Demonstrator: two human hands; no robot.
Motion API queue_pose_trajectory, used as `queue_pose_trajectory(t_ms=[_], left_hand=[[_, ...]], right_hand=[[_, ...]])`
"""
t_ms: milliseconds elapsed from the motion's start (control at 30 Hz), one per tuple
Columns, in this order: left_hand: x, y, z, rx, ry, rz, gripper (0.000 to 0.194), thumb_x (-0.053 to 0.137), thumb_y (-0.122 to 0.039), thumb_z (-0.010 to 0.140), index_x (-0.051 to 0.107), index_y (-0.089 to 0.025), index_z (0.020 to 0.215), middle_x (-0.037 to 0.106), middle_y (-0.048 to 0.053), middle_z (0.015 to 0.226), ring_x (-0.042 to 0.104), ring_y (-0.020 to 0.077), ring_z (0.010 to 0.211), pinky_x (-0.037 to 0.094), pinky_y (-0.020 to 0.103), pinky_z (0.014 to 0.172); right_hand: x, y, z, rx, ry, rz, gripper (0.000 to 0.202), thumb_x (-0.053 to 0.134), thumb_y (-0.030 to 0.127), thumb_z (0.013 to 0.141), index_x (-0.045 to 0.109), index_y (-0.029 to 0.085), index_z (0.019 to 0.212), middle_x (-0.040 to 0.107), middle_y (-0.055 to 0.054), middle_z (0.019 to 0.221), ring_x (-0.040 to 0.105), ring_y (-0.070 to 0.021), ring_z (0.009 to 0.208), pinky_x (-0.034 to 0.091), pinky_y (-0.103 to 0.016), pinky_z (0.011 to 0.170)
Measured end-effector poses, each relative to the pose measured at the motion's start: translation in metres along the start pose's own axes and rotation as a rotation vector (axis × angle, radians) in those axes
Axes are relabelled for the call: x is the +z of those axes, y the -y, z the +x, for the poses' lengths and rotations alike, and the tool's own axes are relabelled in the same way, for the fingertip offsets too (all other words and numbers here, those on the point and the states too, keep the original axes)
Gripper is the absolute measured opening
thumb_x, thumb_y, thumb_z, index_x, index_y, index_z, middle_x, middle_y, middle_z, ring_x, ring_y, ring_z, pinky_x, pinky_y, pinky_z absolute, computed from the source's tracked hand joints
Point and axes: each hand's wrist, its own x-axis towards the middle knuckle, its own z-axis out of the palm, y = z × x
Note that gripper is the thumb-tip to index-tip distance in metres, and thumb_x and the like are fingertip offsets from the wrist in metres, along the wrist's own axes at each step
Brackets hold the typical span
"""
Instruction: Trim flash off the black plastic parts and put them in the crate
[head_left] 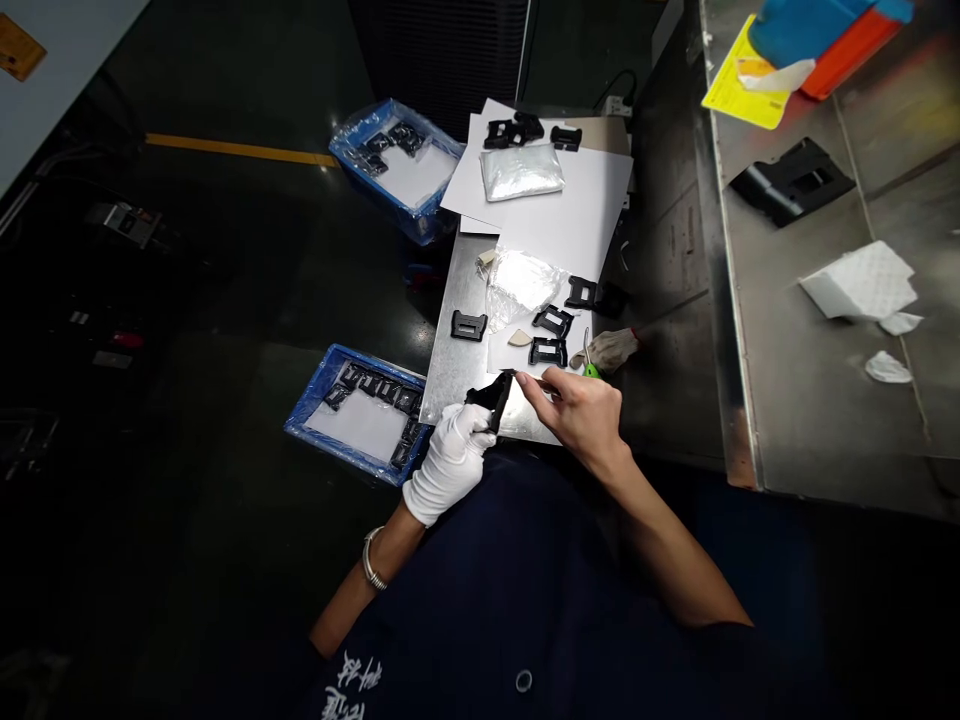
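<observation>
My left hand [452, 455], in a white glove, is closed on a black plastic part [491, 397] above the near edge of the metal table [450, 372]. Bare and closed, my right hand [583, 412] pinches a thin dark tool whose tip touches the part's upper right edge. Just beyond the hands lie several similar black frames, one of them [548, 351] on white paper and another [469, 325] on bare metal. A green-handled tool [591, 369] rests beside a crumpled glove [611, 350] to the right.
Two blue bins [304, 432] [349, 160] lined with plastic hold black parts left of the table. Farther back on the table are a clear plastic packet [523, 172] and white sheets. A metal counter [802, 400] stands at the right with a folded white cloth [862, 280].
</observation>
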Motion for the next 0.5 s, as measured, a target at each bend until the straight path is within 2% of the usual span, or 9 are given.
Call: queue_pose_trajectory(t_ms=[100, 167, 267, 367, 433, 500], left_hand=[[-0.002, 0.0, 0.0, 0.071, 0.029, -0.094, 0.014, 0.051, -0.008, 0.091, 0.057, -0.021, 0.09, 0.067, 0.007, 0.09, 0.065, 0.0218, 0.087, 0.055, 0.039, 0.081], [-0.003, 0.002, -0.001, 0.021, 0.053, -0.158, 0.011, 0.052, -0.01, 0.092, 0.058, -0.02, 0.092, 0.066, 0.007, 0.092, 0.065, 0.022, 0.089, 0.055, 0.04, 0.082], [-0.006, 0.007, -0.003, -0.115, 0.064, -0.304, 0.008, 0.053, -0.019, 0.096, 0.059, -0.02, 0.091, 0.065, 0.006, 0.091, 0.063, 0.0198, 0.083, 0.053, 0.037, 0.078], [-0.007, 0.009, -0.003, -0.185, 0.045, -0.496, 0.014, 0.054, -0.032, 0.099, 0.059, -0.021, 0.091, 0.065, 0.004, 0.09, 0.061, 0.0178, 0.079, 0.052, 0.035, 0.078], [-0.006, 0.008, -0.003, -0.203, 0.025, -0.603, 0.019, 0.056, -0.038, 0.099, 0.057, -0.022, 0.09, 0.066, 0.003, 0.089, 0.061, 0.0172, 0.079, 0.051, 0.035, 0.081], [-0.003, 0.006, -0.002, -0.216, -0.002, -0.68, 0.02, 0.059, -0.04, 0.098, 0.055, -0.022, 0.09, 0.068, 0.001, 0.088, 0.062, 0.0167, 0.079, 0.051, 0.035, 0.083]], right_hand=[[0.003, -0.011, 0.006, 0.077, 0.096, 0.001, 0.058, 0.052, 0.066, 0.097, 0.069, 0.018, 0.071, 0.066, -0.005, 0.06, 0.056, -0.0148, 0.057, 0.016, -0.029, 0.055], [0.003, -0.017, 0.01, 0.164, 0.112, 0.148, 0.055, 0.053, 0.064, 0.097, 0.067, 0.018, 0.07, 0.063, -0.004, 0.06, 0.055, -0.0151, 0.059, 0.02, -0.028, 0.056], [-0.001, -0.018, 0.014, 0.222, 0.143, 0.655, 0.049, 0.053, 0.06, 0.097, 0.067, 0.018, 0.078, 0.059, -0.001, 0.064, 0.053, -0.0134, 0.061, 0.032, -0.027, 0.058], [-0.007, -0.007, 0.016, 0.205, 0.315, 1.153, 0.043, 0.066, 0.055, 0.091, 0.066, 0.017, 0.112, 0.054, 0.004, 0.064, 0.048, -0.0118, 0.057, 0.037, -0.026, 0.055], [-0.01, 0.004, 0.016, 0.21, 0.388, 1.338, 0.053, 0.073, 0.048, 0.087, 0.059, 0.018, 0.127, 0.05, 0.007, 0.062, 0.043, -0.0103, 0.053, 0.036, -0.025, 0.051], [-0.014, 0.012, 0.017, 0.21, 0.396, 1.44, 0.052, 0.075, 0.041, 0.086, 0.058, 0.018, 0.129, 0.048, 0.009, 0.06, 0.041, -0.009, 0.051, 0.035, -0.024, 0.05]])
